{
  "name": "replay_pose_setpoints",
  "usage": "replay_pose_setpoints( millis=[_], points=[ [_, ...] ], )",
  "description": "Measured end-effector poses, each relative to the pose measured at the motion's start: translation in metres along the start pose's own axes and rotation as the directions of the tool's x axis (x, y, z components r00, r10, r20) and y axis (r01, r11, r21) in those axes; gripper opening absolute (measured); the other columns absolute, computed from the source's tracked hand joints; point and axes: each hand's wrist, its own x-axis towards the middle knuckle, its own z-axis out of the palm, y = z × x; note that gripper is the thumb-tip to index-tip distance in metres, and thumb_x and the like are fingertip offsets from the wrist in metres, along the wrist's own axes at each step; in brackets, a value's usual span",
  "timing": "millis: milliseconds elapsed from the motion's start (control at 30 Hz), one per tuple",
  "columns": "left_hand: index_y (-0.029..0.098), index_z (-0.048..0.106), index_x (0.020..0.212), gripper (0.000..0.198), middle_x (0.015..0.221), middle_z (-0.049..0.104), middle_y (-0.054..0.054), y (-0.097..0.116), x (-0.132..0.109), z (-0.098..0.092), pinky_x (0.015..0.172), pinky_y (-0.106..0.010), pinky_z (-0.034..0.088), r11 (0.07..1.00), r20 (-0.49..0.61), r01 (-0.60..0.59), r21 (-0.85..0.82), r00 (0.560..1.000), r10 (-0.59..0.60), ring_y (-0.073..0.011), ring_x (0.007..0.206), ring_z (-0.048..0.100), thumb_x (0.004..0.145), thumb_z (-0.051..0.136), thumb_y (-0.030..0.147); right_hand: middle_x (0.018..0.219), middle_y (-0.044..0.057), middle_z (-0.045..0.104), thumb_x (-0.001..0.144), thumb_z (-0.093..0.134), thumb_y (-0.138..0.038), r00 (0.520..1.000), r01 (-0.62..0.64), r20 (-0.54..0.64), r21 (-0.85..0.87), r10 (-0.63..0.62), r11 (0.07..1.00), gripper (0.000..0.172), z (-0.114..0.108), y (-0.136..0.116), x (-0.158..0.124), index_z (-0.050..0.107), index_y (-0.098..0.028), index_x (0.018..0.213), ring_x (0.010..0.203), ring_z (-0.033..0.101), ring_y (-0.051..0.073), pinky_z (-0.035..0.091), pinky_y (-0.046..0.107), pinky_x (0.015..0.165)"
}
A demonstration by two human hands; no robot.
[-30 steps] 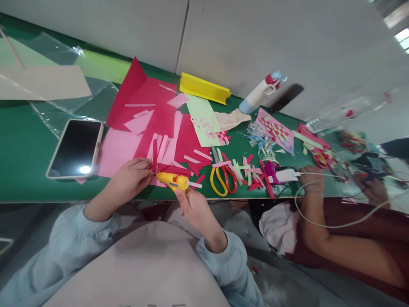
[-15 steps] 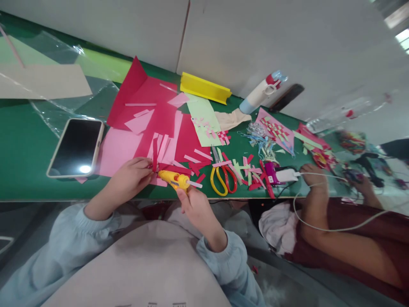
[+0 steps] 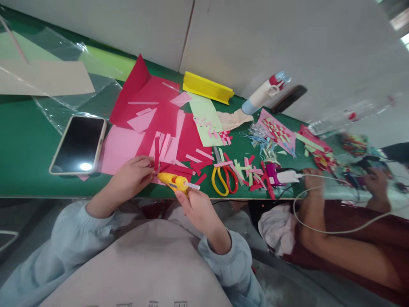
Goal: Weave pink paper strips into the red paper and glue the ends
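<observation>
Between the fingertips of my left hand (image 3: 136,175) is a red paper strip (image 3: 156,152), its free end standing up. My right hand (image 3: 198,208) grips a yellow hot glue gun (image 3: 172,181), with a pale glue stick (image 3: 193,186) poking out of its back. The gun's nozzle is close to the strip at my left fingertips; I cannot tell if they touch. Under and beyond my hands lie pink paper (image 3: 119,147), a red sheet (image 3: 162,100) and several cut pink strips (image 3: 165,146). Scissors with yellow and red handles (image 3: 224,180) lie right of the gun.
A phone (image 3: 78,145) lies to the left. Behind stand a yellow plastic channel (image 3: 208,88) and a bottle (image 3: 263,94). Loose strips (image 3: 254,172), a purple device with a white plug (image 3: 287,176) and a co-worker's hands (image 3: 314,178) are to the right, with a trailing white cable.
The view has shifted slightly. My hands keep nearly the same pose with the glue gun at the red strip. The co-worker's right-side hand has moved a little.
</observation>
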Motion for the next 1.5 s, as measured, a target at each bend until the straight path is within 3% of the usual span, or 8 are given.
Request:
replay_pose_setpoints(
  millis=[267,500,633,833,1000,1200,1367,1500],
  points=[
    [0.017,0.072,0.085,0.037,0.093,0.067,-0.009,-0.001,0.000,0.001,0.097,-0.038,0.050,1.000,0.021,-0.002,0.010,1.000,0.002,-0.0235,0.104,0.061,0.099,0.040,0.029,0.059,0.001,0.059,0.103,0.033,-0.050,0.999,-0.003,-0.053,0.062,0.007,0.998,0.046,-0.004,0.010,-0.001,0.059,-0.019,0.083,0.059,0.060,0.016,0.043,0.027,0.067],
    [0.015,0.073,0.089,0.044,0.097,0.070,-0.011,0.000,0.001,0.000,0.099,-0.041,0.050,0.998,0.042,0.005,0.068,0.999,-0.008,-0.0256,0.107,0.062,0.101,0.034,0.034,0.058,0.002,0.059,0.102,0.032,-0.052,0.985,-0.031,-0.168,0.111,0.050,0.993,0.049,-0.009,0.025,-0.007,0.061,-0.019,0.082,0.059,0.061,0.017,0.044,0.027,0.063],
    [0.017,0.072,0.088,0.045,0.105,0.071,-0.012,0.002,0.001,-0.001,0.099,-0.042,0.050,0.995,0.055,0.019,0.101,0.998,-0.025,-0.0264,0.110,0.062,0.100,0.033,0.036,0.055,0.000,0.058,0.100,0.033,-0.056,0.963,-0.048,-0.252,0.180,0.093,0.983,0.049,-0.008,0.033,-0.010,0.063,-0.018,0.089,0.058,0.062,0.017,0.045,0.027,0.065],
    [0.015,0.072,0.084,0.048,0.117,0.069,-0.016,0.003,-0.001,-0.001,0.100,-0.047,0.049,0.989,0.064,0.028,0.147,0.997,-0.038,-0.0284,0.108,0.061,0.100,0.033,0.039,0.053,0.001,0.058,0.098,0.028,-0.067,0.915,-0.065,-0.361,0.309,0.180,0.949,0.059,-0.008,0.038,-0.015,0.058,-0.020,0.077,0.054,0.061,0.015,0.043,0.026,0.060],
    [0.013,0.073,0.103,0.054,0.121,0.069,-0.016,-0.002,-0.002,0.004,0.101,-0.047,0.049,0.988,0.054,0.039,0.147,0.997,-0.047,-0.0297,0.111,0.061,0.099,0.032,0.048,0.053,-0.001,0.058,0.096,0.029,-0.070,0.883,-0.053,-0.412,0.393,0.227,0.918,0.060,-0.009,0.047,-0.014,0.057,-0.020,0.079,0.053,0.060,0.014,0.043,0.025,0.058],
    [0.016,0.073,0.108,0.063,0.115,0.073,-0.014,-0.003,0.001,0.002,0.099,-0.046,0.050,0.982,0.042,0.041,0.183,0.998,-0.050,-0.0311,0.112,0.062,0.096,0.030,0.061,0.053,0.001,0.058,0.098,0.027,-0.067,0.886,-0.072,-0.409,0.343,0.218,0.937,0.061,-0.016,0.052,-0.011,0.053,-0.021,0.070,0.056,0.061,0.016,0.044,0.027,0.063],
    [0.015,0.074,0.109,0.056,0.118,0.073,-0.012,-0.010,0.001,0.000,0.100,-0.046,0.050,0.987,0.125,0.040,0.155,0.990,-0.060,-0.0290,0.113,0.063,0.099,0.030,0.048,0.068,0.003,0.064,0.100,0.032,-0.061,0.880,-0.081,-0.434,0.263,0.193,0.961,0.053,-0.024,0.053,-0.010,0.062,-0.019,0.087,0.068,0.065,0.017,0.045,0.026,0.065],
    [0.017,0.074,0.112,0.057,0.120,0.072,-0.013,-0.016,-0.002,0.003,0.101,-0.048,0.050,0.990,0.110,0.062,0.129,0.991,-0.076,-0.0310,0.116,0.063,0.097,0.031,0.051,0.087,0.007,0.070,0.100,0.037,-0.054,0.860,-0.059,-0.494,0.154,0.128,0.986,0.044,-0.025,0.056,-0.005,0.063,-0.018,0.099,0.083,0.068,0.019,0.047,0.026,0.072]
  ],
)
